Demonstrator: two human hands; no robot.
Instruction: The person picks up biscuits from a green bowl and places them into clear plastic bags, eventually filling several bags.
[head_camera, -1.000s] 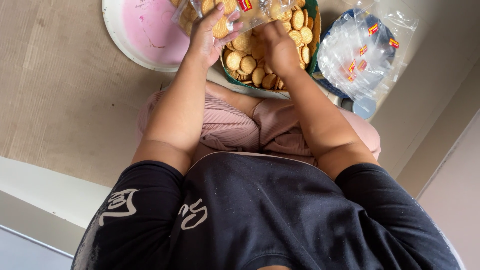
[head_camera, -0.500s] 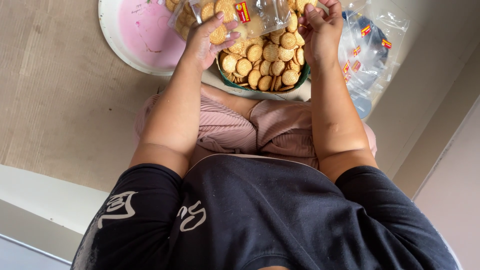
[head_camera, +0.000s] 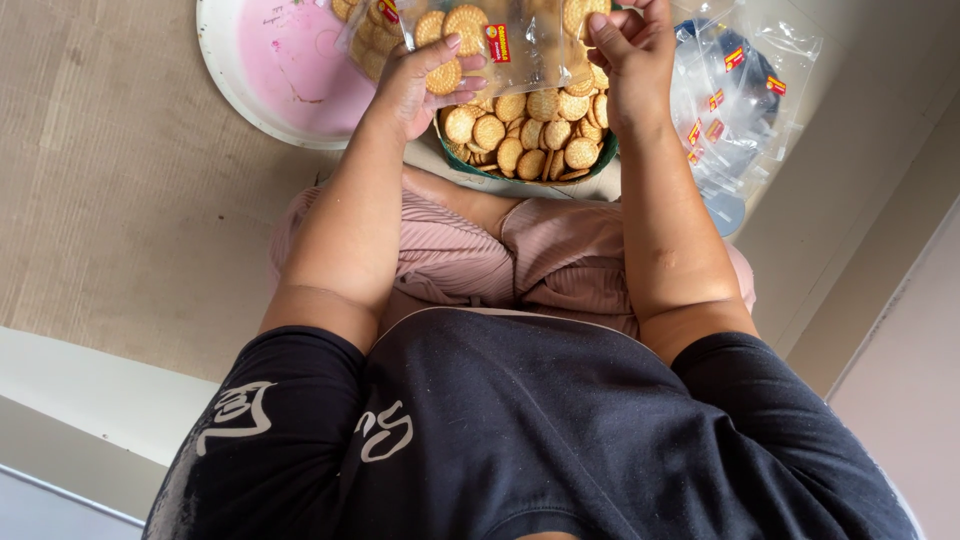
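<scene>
We look down over our own black shirt (head_camera: 520, 440) and pink pleated trousers (head_camera: 500, 260) to the brown floor (head_camera: 120, 200) on which we sit. Ahead and to the left lies a round white basin (head_camera: 225, 85) with a pink inside. To the right, a heap of empty clear plastic bags (head_camera: 745, 110) with small red and yellow labels lies on the floor, just beside our right forearm. Between our arms, just past our knees, stands a green bowl (head_camera: 520, 178) piled with round golden biscuits (head_camera: 530, 135).

Above that bowl we hold up a clear bag of biscuits (head_camera: 490, 35), partly filled and bearing the same small red and yellow label. Our left hand (head_camera: 425, 85) is closed on the bag's left side, fingers curled over the plastic and thumb against a biscuit inside. Our right hand (head_camera: 630, 55) is closed on the bag's right edge, pinching the plastic between thumb and fingers. The bag stretches between the two hands, and its top runs out of view at the upper edge.
</scene>
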